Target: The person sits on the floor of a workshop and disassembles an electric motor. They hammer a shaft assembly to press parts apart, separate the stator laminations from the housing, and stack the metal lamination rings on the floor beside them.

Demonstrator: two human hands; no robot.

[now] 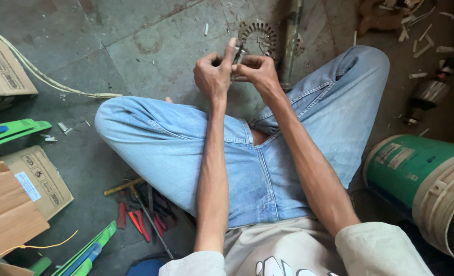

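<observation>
I sit cross-legged on a grey stone floor in light blue jeans. My left hand (214, 73) and my right hand (256, 70) meet in front of my knees, both closed around a small metal part (239, 55) held between the fingertips. Its exact shape is hidden by my fingers. Just beyond the hands a round toothed metal ring (258, 36) lies on the floor, next to a long rusty metal shaft (291, 38).
Cardboard boxes (2, 61) and green plastic pieces (12, 130) lie at the left. Red-handled pliers and other tools (140, 214) sit by my left knee. A green and cream bucket (421, 179) lies at the right, with a wound motor rotor (430, 94) and scraps beyond it.
</observation>
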